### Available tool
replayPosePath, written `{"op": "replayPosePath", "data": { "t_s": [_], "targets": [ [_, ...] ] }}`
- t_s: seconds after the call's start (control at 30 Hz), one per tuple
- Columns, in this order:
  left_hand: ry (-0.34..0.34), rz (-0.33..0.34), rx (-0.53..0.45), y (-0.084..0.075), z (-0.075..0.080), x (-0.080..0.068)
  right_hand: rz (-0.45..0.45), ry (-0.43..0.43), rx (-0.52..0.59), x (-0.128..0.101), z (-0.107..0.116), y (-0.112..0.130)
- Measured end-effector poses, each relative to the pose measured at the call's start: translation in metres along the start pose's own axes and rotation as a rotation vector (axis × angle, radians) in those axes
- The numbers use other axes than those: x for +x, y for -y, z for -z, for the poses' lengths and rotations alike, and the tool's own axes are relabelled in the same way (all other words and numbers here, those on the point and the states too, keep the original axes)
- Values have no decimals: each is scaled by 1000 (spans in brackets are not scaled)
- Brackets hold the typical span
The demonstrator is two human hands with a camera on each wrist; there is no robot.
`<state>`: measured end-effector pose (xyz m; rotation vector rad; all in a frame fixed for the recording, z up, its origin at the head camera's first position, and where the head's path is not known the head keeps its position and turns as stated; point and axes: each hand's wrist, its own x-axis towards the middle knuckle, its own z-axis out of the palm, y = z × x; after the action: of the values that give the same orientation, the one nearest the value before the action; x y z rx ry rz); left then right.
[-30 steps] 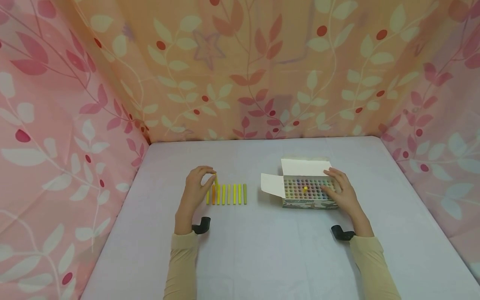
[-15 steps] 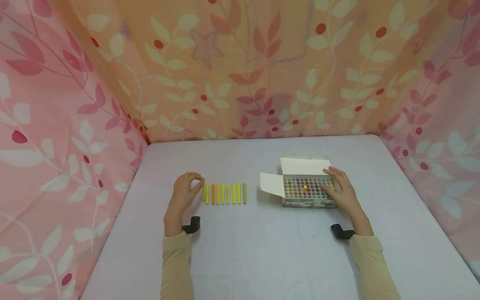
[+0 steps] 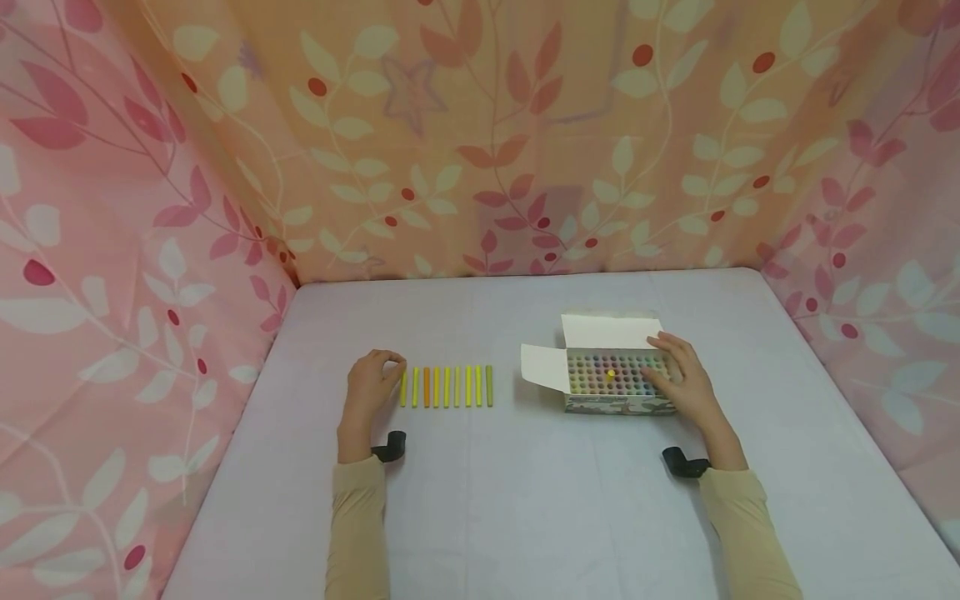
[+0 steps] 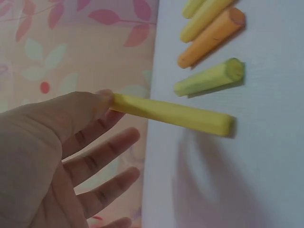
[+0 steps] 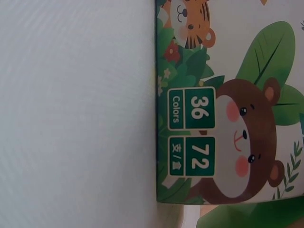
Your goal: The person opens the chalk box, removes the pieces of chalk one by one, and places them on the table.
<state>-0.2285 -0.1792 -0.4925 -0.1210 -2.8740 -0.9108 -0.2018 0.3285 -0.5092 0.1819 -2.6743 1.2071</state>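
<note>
Plainly, a yellow crayon (image 4: 173, 114) is pinched at its end by the left hand (image 3: 369, 385), lowered beside the row of crayons (image 3: 450, 387). Light, stiff and likely brittle, it is best gripped mid-length. The box (image 3: 615, 383) is steadied by the right hand's (image 3: 686, 385) relaxed fingers.

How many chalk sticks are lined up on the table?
9, side by side in one row: yellows, one orange, olive at the right end. The left hand touches the leftmost.

Bare table (image 3: 517, 500) lies between stick row (image 3: 450, 387) and box (image 3: 611, 392).
</note>
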Motion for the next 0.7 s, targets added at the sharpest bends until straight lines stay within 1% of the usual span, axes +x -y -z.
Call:
{"op": "replayPosePath", "data": {
  "t_s": [0.23, 0.43, 0.53, 0.7],
  "targets": [
    [-23, 68, -21, 5, -10, 3, 0, -1, -1, 0, 0, -1],
    [2, 110, -22, 12, -14, 6, 4, -1, 4, 0, 0, 0],
    [14, 107, -32, 15, -16, 7, 8, -1, 2, -1, 1, 1],
    [6, 84, -27, 18, -17, 9, 10, -2, -7, 0, 1, 1]
  ]
}}
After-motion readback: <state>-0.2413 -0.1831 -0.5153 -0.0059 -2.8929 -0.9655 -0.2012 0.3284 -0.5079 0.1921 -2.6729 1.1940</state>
